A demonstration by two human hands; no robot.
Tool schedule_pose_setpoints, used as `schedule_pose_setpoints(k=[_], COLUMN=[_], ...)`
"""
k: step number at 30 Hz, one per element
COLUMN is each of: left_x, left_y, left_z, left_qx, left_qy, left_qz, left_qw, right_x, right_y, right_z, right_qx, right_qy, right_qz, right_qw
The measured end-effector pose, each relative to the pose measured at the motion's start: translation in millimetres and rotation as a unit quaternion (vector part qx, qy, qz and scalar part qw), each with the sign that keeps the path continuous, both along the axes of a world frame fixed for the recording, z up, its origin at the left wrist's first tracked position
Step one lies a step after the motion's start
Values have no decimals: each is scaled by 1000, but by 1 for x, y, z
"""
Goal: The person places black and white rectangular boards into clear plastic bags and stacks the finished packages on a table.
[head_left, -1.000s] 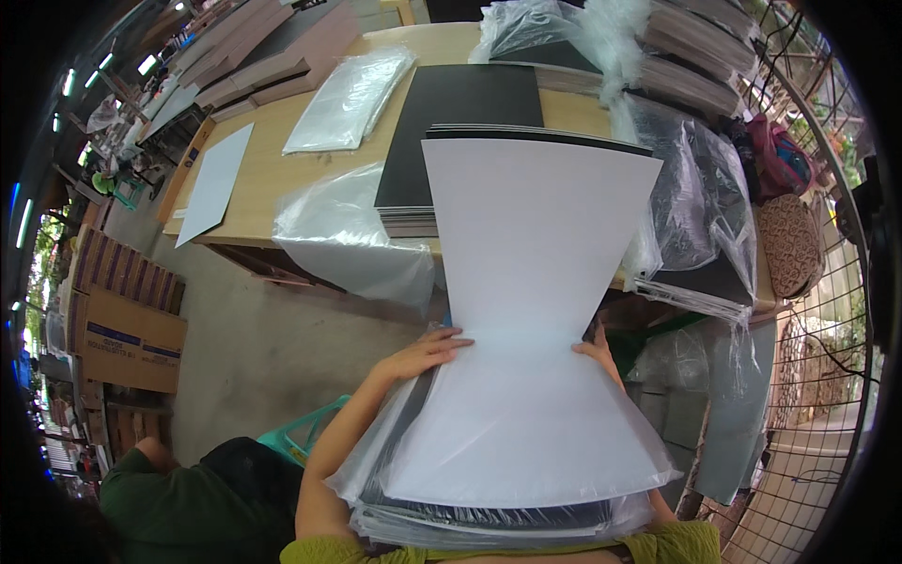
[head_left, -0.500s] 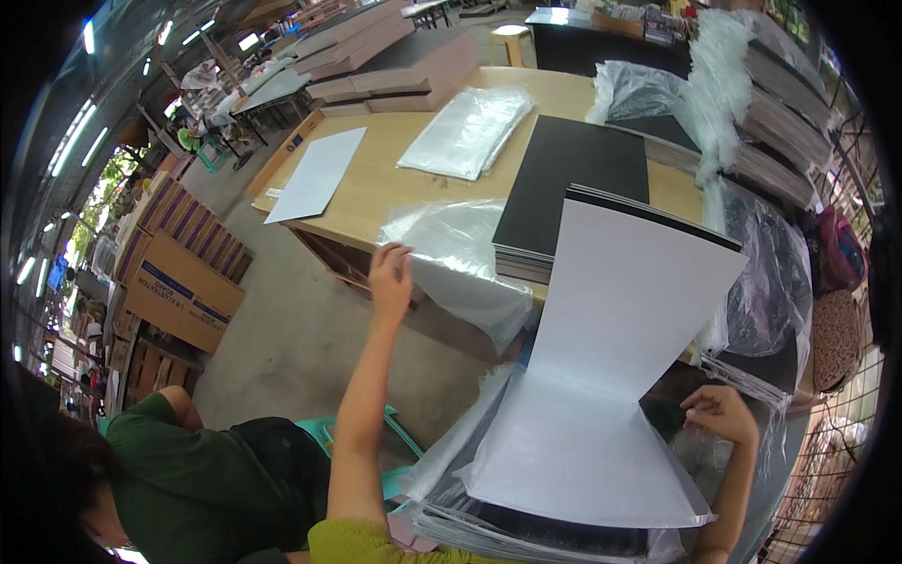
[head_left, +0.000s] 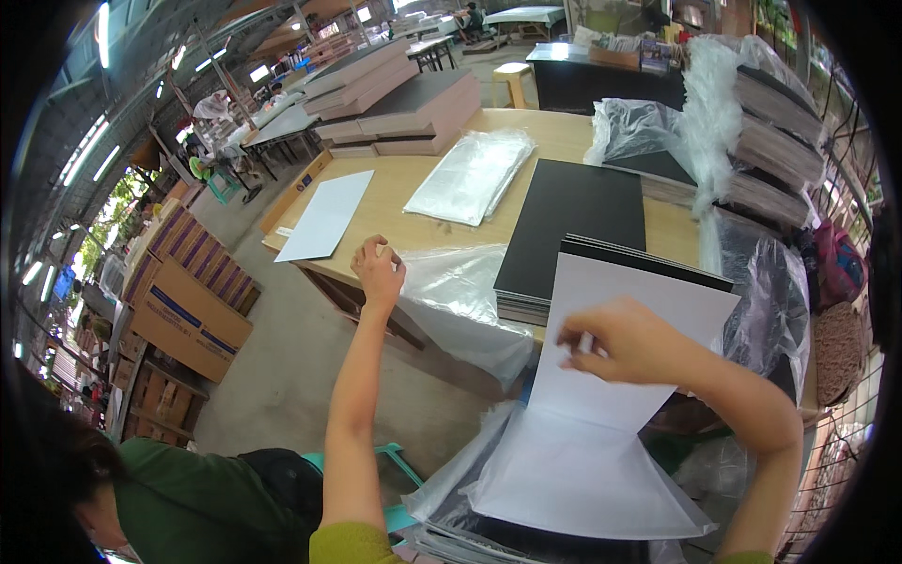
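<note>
Left hand [head_left: 379, 273] now grips plastic bag [head_left: 460, 305].

A grey concrete floor [head_left: 282, 376] runs under a long wooden tabletop [head_left: 413, 226]. Cardboard boxes [head_left: 188, 301] are stacked at the left. Strip lights [head_left: 103, 23] hang from a metal roof, with more tables [head_left: 282, 122] and a stool [head_left: 512, 80] beyond the tabletop's far edge.

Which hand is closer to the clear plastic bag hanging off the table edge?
Left. The left hand is at the clear plastic bag's top edge, apparently gripping it; the right hand is off to its right, on the white sheet.
</note>
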State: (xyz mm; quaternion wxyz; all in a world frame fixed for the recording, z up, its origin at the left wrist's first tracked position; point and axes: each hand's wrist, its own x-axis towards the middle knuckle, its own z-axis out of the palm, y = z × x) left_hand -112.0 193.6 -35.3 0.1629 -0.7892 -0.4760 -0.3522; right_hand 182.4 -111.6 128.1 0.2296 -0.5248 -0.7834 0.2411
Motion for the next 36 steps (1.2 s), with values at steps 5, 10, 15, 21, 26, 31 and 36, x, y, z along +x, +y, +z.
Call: schedule_pose_setpoints(k=[5, 10, 15, 21, 26, 31, 36], left_x=[11, 6, 30, 16, 18, 34, 1], left_y=[-45, -43, -54, -57, -44, -44, -73], left_z=[42, 42, 61, 59, 47, 34, 79], left_qx=[104, -318, -276, -348, -264, -650, -729], left_qy=[-14, -356, -283, -334, -220, -454, -18], left_qz=[-142, -227, -277, -216, -195, -418, -443], left_qw=[984, 849, 876, 849, 919, 444, 522], right_x=[-31, -69, -79, -102, -98, -98, -73], right_y=[98, 189, 236, 226, 224, 220, 181], right_z=[-34, -63, -98, -92, -93, -93, -97], right_qx=[90, 112, 157, 122, 239, 328, -155], right_qy=[15, 16, 69, 116, 81, 106, 227], right_qz=[-20, -109, -115, -172, -211, -222, 155], right_qw=[996, 988, 979, 971, 944, 912, 949])
